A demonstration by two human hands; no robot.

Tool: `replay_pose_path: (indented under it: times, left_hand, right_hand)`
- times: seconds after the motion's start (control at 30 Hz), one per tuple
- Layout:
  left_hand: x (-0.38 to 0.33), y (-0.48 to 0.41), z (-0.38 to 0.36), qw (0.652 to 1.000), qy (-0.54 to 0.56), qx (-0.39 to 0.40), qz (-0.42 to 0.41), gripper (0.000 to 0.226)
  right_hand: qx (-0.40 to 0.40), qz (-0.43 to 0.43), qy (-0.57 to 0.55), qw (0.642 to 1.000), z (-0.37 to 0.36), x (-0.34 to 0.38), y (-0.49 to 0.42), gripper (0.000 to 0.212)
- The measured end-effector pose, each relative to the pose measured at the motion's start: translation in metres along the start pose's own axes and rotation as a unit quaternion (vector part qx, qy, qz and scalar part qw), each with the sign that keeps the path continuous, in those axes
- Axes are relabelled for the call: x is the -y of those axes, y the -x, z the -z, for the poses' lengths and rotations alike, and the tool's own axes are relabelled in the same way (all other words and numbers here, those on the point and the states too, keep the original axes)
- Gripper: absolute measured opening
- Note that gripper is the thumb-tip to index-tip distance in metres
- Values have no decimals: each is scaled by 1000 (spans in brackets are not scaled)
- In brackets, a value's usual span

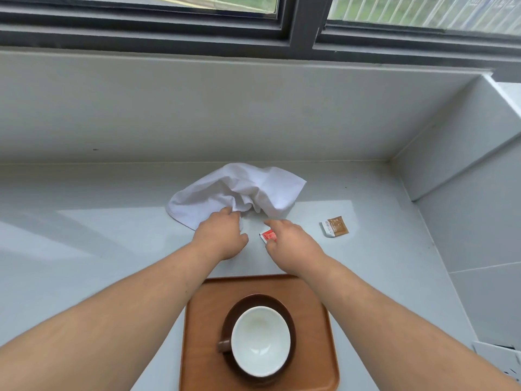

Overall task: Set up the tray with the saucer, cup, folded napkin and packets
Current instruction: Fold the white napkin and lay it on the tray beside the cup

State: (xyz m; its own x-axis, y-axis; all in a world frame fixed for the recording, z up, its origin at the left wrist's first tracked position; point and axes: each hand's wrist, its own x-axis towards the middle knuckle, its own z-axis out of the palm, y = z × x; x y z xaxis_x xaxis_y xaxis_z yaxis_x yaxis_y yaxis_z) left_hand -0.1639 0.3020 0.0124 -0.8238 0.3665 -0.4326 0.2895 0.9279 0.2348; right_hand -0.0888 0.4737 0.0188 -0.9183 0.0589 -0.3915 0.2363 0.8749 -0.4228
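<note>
A brown wooden tray (315, 334) lies at the near edge of the counter. On it stands a dark brown saucer (290, 311), and a brown cup with a white inside (260, 341) sits on the saucer, handle to the left. Beyond the tray a crumpled white napkin (270, 187) lies unfolded. My left hand (221, 235) touches the napkin's near edge, fingers curled on the cloth. My right hand (290, 244) is over a red packet (267, 236), fingers apart, partly hiding it. A brown packet (335, 226) lies to the right on the counter.
The pale counter (98, 235) ends at a low wall under a dark-framed window (301, 21). A tiled wall (465, 221) closes the right side. White papers (499, 359) lie at the lower right.
</note>
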Motion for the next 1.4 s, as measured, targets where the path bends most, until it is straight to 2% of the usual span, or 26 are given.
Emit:
replay_pose_path:
  times: [0.07,0.1,0.2,0.37,0.43,0.5,0.63,0.73,0.83,0.97,1.03,1.1,1.13,1.2,1.3,1.4]
  left_hand:
    - [6,6,8,996,50,-78,-13,24]
    - [11,9,13,990,75,-119,-15,20]
    - [28,22,29,972,127,-196,-11,25]
    - [70,53,57,945,193,-261,-31,15]
    - [93,67,67,935,197,-291,-37,17]
    - [120,83,75,930,191,-312,-32,21]
    - [188,120,88,926,158,-342,-2,24]
    - [245,148,93,937,107,-331,31,23]
    - [296,169,98,941,83,-322,67,29]
    - [338,184,97,950,74,-290,87,40]
    - [348,188,93,963,65,-237,111,48]
    - [356,192,87,974,40,-184,125,58]
    - [359,195,84,978,26,-163,131,57]
    - [366,198,78,980,-4,-141,142,40]
    - [376,199,70,980,-49,-129,140,19]
    - [383,197,66,981,-48,-121,141,16]
  right_hand:
    - [-7,1,-9,1000,2,5,-3,57]
    - [-15,3,-14,1000,3,9,-4,57]
    - [-57,21,-16,998,5,28,-10,60]
    - [-118,56,35,991,-3,82,-21,78]
    - [-140,66,111,982,-7,106,-27,70]
    - [-167,75,172,968,-9,131,-35,53]
    - [-197,108,230,947,-14,174,-51,17]
    - [-182,116,284,934,-18,204,-61,17]
    - [-148,141,261,943,-27,237,-65,22]
    - [-27,215,140,966,-61,286,-54,62]
    - [30,220,145,964,-87,308,-48,79]
    - [71,209,179,959,-115,320,-45,85]
    - [88,202,201,955,-128,323,-43,83]
    - [105,199,247,943,-149,321,-40,70]
    - [61,214,290,931,-167,309,-36,29]
    - [13,165,219,962,-156,295,-40,26]
